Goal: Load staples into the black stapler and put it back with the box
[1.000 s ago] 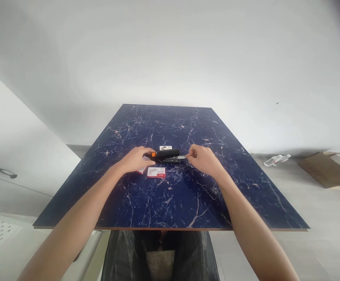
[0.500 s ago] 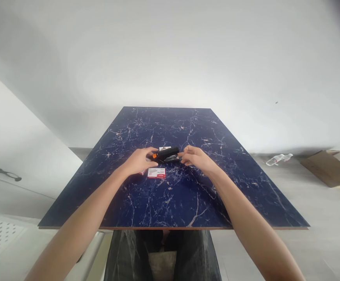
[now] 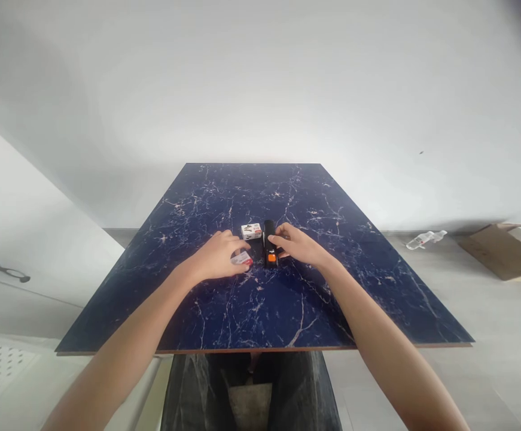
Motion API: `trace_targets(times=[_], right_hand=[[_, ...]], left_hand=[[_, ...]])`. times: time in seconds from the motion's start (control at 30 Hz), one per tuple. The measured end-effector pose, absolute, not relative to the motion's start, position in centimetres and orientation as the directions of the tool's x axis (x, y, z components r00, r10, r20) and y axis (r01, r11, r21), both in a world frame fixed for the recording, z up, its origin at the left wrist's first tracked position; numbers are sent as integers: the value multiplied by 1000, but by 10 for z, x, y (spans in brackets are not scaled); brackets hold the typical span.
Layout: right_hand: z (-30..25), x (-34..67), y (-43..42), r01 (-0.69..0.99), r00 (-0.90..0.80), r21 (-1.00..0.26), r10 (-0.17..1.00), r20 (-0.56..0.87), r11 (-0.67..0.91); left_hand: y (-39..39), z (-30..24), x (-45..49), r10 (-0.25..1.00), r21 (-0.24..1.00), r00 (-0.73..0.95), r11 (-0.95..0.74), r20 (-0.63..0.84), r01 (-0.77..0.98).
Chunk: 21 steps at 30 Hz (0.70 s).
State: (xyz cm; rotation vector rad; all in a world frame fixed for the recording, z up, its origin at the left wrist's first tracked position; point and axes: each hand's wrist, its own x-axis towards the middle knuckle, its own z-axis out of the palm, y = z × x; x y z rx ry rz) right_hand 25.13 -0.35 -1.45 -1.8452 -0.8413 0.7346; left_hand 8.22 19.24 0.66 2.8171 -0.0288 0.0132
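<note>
A black stapler (image 3: 269,239) with an orange patch at its near end lies on the dark blue marbled table, its length pointing away from me. My right hand (image 3: 296,244) grips its right side, thumb on top and fingers partly hidden. Just left of it, my left hand (image 3: 219,254) is closed around a small red and white staple box (image 3: 243,258), held between thumb and fingers. Beyond that hand stands a small white box (image 3: 251,231) with dark print and a bit of red, close to the stapler's far end.
The table's (image 3: 260,317) near edge runs just before my lap. A white wall stands behind it. On the floor at the right are a clear plastic bottle (image 3: 426,239) and an open cardboard box (image 3: 502,251). A white cabinet with a dark handle (image 3: 8,272) is at the left.
The stapler has turned from lying crosswise to pointing away from me, and my right hand now grips it. My left hand has left the stapler and taken hold of the staple box.
</note>
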Motion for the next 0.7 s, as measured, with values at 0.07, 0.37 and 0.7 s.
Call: trace_targets(times=[0.07,0.37,0.7], right_hand=[[-14,250,-4,223,587,-923,799,-131,-315],[-15,250,-4,181,578,-943,806,-129,-281],[-9,247,-7,187,561,-937,815,-145,-295]], left_hand=[[184,2,87,54,281,994,-960,96,25],[210,9,72,-99,491,995,-868,-27,-73],[200,2,78,-73,585,996,-810,-47,-32]])
